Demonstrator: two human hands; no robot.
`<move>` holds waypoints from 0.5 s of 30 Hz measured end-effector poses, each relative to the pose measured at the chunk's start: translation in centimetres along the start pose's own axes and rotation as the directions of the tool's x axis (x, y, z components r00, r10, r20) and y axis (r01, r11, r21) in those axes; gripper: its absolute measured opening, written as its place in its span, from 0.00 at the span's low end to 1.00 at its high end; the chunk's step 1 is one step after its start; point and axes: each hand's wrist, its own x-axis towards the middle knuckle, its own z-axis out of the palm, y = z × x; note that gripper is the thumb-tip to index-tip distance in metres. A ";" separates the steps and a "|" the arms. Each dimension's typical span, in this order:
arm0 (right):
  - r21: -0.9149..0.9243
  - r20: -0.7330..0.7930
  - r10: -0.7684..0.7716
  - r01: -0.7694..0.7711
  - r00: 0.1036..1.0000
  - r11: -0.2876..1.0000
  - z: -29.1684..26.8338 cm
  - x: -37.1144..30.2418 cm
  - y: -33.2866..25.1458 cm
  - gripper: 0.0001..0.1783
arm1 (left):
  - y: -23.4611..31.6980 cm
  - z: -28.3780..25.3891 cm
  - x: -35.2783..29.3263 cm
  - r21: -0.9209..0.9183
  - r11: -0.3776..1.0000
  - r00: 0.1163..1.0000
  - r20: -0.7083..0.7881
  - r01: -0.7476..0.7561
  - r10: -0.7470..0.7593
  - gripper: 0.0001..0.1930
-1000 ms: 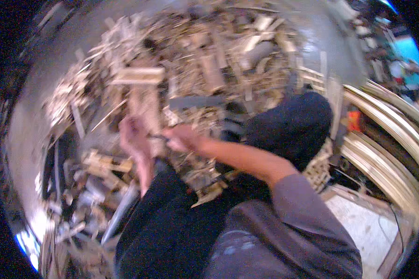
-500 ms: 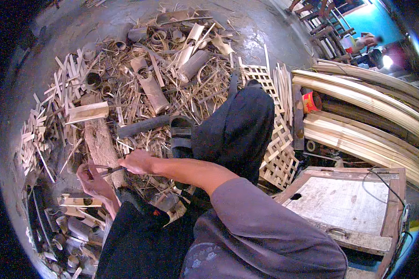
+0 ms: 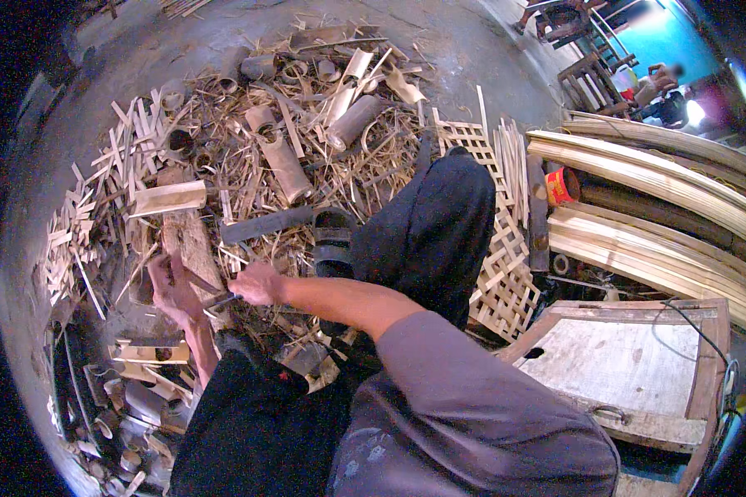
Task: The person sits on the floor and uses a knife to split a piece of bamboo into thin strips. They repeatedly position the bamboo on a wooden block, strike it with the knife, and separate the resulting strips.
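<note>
Evidently grasping a knife (image 3: 215,301) by its handle in the right hand (image 3: 255,284), with the blade aimed left. Pinching a thin strip (image 3: 203,282) in the left hand (image 3: 174,294), just beside the blade; cannot tell whether touching it. Holding both beyond the left leg (image 3: 240,414), over the near end of a log (image 3: 187,240). Note, across that log, a half-tube (image 3: 170,199), and to its right a dark bar (image 3: 267,224) near a sandal (image 3: 333,240). See farther off a heap of tubes (image 3: 283,170) and shavings (image 3: 236,178), with slivers (image 3: 83,219) piled at the left. Find a lattice (image 3: 506,286) beside the right leg (image 3: 431,219), then bundled slats (image 3: 638,248), a red can (image 3: 560,186) between bundles, and a framed board (image 3: 617,356) nearer the body. Spot, far upper right, a person (image 3: 661,81), blurred.
</note>
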 end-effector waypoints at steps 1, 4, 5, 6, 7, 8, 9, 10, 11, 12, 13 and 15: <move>0.166 -0.034 0.085 -0.079 0.996 0.983 2.4 -0.7 0.1 0.09 | 0.4 0.5 -0.5 -0.044 0.999 1.000 -0.014 0.006 -0.006 0.06; 0.398 -0.084 -0.043 0.073 0.996 0.914 2.2 -2.1 0.0 0.12 | -3.1 -2.0 -0.1 -0.052 0.997 0.997 -0.029 0.063 -0.065 0.09; 0.430 -0.044 -0.052 0.066 0.998 0.900 1.3 -1.9 -1.3 0.13 | -2.0 -4.5 0.5 0.159 0.981 0.993 -0.048 0.114 -0.108 0.10; 0.471 0.001 -0.050 0.044 0.999 0.881 1.2 -2.4 -2.0 0.14 | -1.1 -5.8 1.2 0.375 0.920 0.994 -0.059 0.110 -0.095 0.11; 0.448 -0.041 0.065 -0.040 0.997 0.893 1.0 -3.5 -1.8 0.14 | -0.4 -6.8 1.7 0.570 0.815 0.994 -0.048 0.105 -0.094 0.12; 0.469 0.041 0.112 -0.118 0.993 0.875 0.6 -4.9 -1.1 0.14 | -0.1 -7.7 1.2 0.368 0.923 0.993 -0.054 0.114 -0.102 0.12; 0.474 0.110 0.137 -0.173 0.984 0.863 -2.1 -5.4 -1.4 0.14 | 0.8 -9.7 1.5 0.153 0.982 0.992 -0.082 0.107 -0.095 0.12; 0.468 0.116 0.160 -0.196 0.980 0.862 -2.7 -5.4 -1.6 0.14 | -2.5 -12.9 2.4 0.112 0.994 0.981 -0.193 0.009 0.013 0.12; 0.455 0.120 0.186 -0.221 0.975 0.863 -3.6 -5.3 -1.9 0.14 | -4.7 -15.5 3.2 0.076 0.993 0.945 -0.306 -0.096 0.114 0.12; 0.436 0.126 0.235 -0.267 0.964 0.859 -4.1 -5.6 -1.5 0.14 | -4.9 -16.5 3.8 -0.104 0.994 0.944 -0.330 -0.022 -0.013 0.12; 0.428 0.077 0.244 -0.253 0.967 0.868 -3.6 -6.2 -1.0 0.14 | -5.4 -16.9 4.1 -0.132 0.991 0.937 -0.340 0.031 -0.075 0.12; 0.420 -0.016 0.232 -0.204 0.973 0.884 -1.3 -6.8 -1.2 0.15 | -4.3 -16.1 4.1 -0.054 0.995 0.931 -0.350 0.087 -0.100 0.13</move>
